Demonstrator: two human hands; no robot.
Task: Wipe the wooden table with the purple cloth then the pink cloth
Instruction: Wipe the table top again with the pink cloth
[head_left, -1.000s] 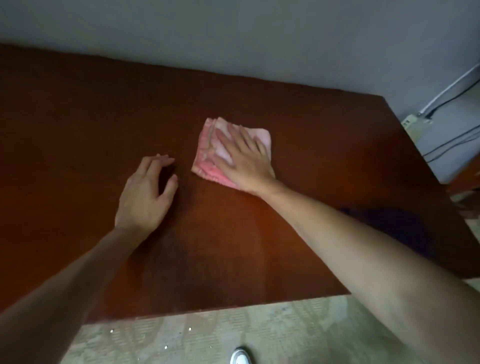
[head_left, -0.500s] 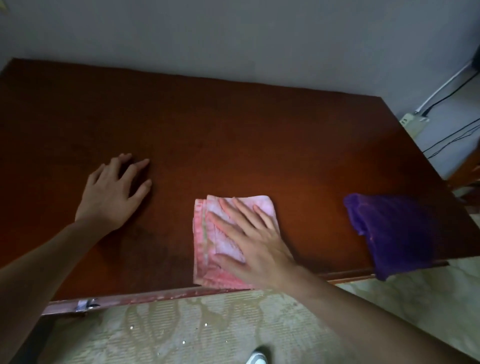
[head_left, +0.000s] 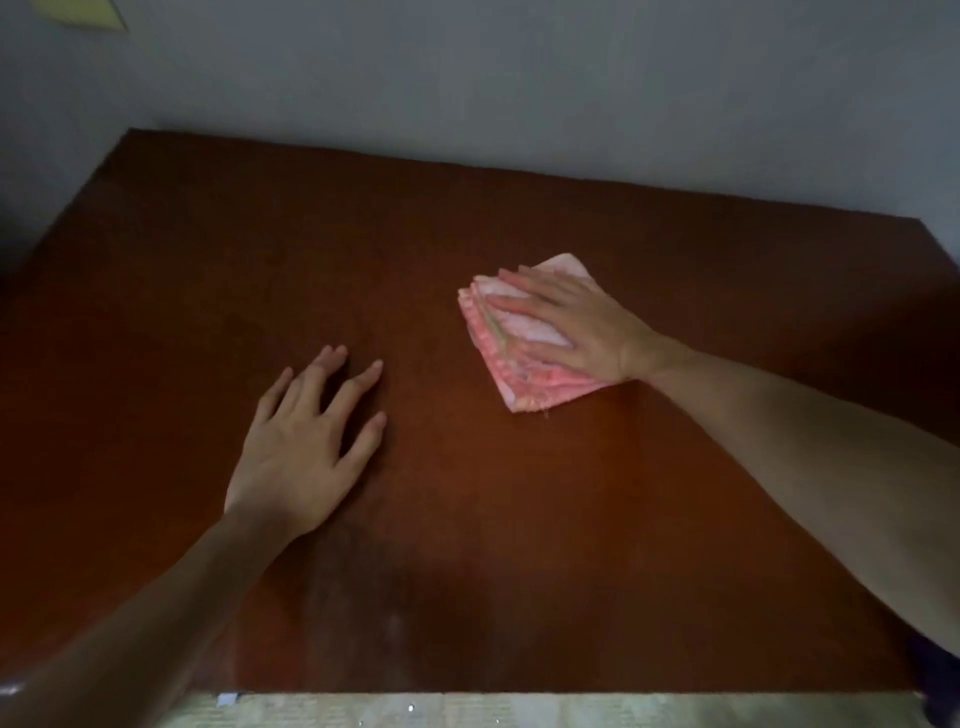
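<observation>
We are pressing our right hand (head_left: 576, 327) flat onto the folded pink cloth (head_left: 524, 358), fingers (head_left: 511, 304) lying straight and released across it, right of centre in the frame on the wooden surface (head_left: 467, 519). Our left hand (head_left: 306, 447) is resting palm down on the bare wood at lower left of centre, fingers spread and released, grasping nothing, well apart from the cloth. A grey wall (head_left: 519, 78) is filling the top of the frame.
</observation>
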